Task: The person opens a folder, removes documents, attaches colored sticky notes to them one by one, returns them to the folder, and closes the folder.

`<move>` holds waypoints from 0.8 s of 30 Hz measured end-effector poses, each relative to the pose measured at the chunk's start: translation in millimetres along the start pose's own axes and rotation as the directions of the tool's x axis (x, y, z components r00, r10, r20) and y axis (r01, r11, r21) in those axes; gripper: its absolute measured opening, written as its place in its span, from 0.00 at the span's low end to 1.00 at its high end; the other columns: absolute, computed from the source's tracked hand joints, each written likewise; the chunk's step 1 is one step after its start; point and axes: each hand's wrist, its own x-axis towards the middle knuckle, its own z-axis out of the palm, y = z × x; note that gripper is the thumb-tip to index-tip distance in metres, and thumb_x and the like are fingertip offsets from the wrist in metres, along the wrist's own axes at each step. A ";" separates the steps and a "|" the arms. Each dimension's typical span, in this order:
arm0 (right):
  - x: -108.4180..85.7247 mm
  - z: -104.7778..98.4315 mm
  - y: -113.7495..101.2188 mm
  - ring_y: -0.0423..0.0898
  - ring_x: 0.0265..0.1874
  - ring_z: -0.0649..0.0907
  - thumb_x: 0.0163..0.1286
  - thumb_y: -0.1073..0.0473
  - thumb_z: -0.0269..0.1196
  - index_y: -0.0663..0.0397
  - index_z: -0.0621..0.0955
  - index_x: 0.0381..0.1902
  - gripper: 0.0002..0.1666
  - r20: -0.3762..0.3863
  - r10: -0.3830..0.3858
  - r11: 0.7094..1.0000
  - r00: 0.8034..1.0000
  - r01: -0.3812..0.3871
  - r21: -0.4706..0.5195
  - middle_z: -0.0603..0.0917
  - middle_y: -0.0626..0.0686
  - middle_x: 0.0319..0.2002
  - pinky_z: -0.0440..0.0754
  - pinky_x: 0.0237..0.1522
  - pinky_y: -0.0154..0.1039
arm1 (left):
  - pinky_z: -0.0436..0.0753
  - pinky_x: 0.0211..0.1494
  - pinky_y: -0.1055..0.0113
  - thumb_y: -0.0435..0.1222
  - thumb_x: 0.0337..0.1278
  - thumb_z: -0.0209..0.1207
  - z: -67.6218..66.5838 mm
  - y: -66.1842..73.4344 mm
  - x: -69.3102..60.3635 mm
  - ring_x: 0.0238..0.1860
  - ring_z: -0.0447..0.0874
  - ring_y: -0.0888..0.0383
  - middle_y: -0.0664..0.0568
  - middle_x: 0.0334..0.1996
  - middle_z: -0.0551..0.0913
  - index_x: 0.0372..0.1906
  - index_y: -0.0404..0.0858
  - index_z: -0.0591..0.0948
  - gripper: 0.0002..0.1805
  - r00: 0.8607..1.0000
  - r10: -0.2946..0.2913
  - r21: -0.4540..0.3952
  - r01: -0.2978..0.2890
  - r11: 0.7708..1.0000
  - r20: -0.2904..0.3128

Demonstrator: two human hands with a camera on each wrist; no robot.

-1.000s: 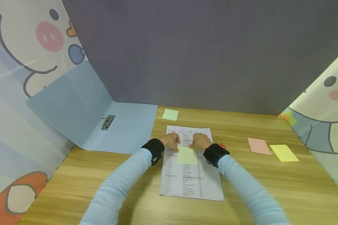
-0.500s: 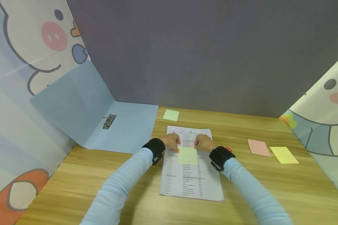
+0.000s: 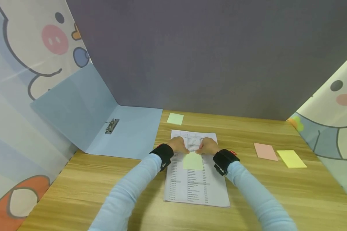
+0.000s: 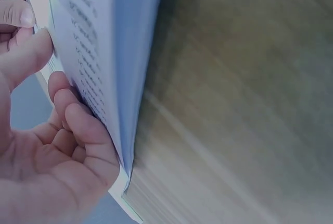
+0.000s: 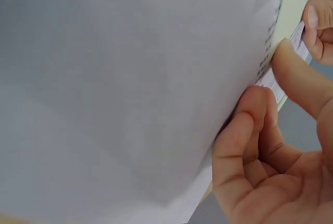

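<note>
atop the printed papers (image 3: 195, 189) lay a green note (image 3: 193, 162), left hand (image 3: 177, 145) and right hand (image 3: 209, 146) touching thumbs to its far edge, fingers loosely curled, gripping nothing; uneven pressure risked skewing it, weak pressure risked peeling

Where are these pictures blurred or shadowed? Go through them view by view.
Head: a soft shadow on the table beside the left sleeve, and print on the printed sheets too small to read; left wrist: dim, the table badly blurred; right wrist: the sheets' near part grey and hazy.
</note>
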 end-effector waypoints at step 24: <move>3.0 9.6 -5.6 0.47 0.27 0.71 0.43 0.40 0.72 0.58 0.74 0.27 0.30 0.047 0.052 0.999 0.998 -0.052 -0.004 0.70 0.51 0.26 0.65 0.25 0.34 | 0.76 0.36 0.65 0.47 0.32 0.73 -0.4 0.0 2.6 0.32 0.72 0.55 0.52 0.30 0.74 0.32 0.38 0.75 0.24 0.999 -0.027 0.020 0.027 0.999 0.020</move>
